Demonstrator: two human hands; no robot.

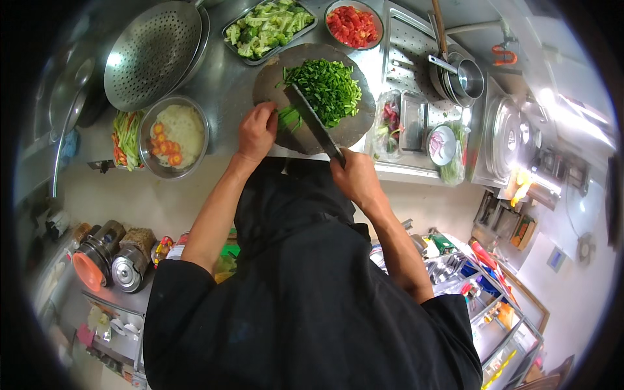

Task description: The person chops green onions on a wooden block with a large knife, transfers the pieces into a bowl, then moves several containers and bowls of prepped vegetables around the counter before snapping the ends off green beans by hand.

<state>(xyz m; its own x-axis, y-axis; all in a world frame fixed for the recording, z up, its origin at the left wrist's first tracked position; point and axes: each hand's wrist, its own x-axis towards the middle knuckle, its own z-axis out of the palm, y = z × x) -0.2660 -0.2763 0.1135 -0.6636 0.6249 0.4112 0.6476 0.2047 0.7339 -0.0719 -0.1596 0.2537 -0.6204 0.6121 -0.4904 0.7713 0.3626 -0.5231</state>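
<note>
My right hand [356, 175] grips the handle of a cleaver [314, 122], whose blade stands across a round chopping board [321, 144]. Right of the blade lies a heap of chopped green stalks [329, 92], probably chives or scallions. To its left is a small bunch of uncut greens [290, 118]. My left hand [258, 131] is at the board's left edge, its fingertips by the outer end of that bunch; whether it pinches any stalk is hard to tell.
Around the board are a tray of broccoli [270, 29], a bowl of chopped tomatoes [354, 27], a bowl with carrot slices [173, 139], and a large perforated strainer [153, 56]. A perforated steel tray [407, 53] to the right holds stacked pots [463, 80] and bagged vegetables [388, 127].
</note>
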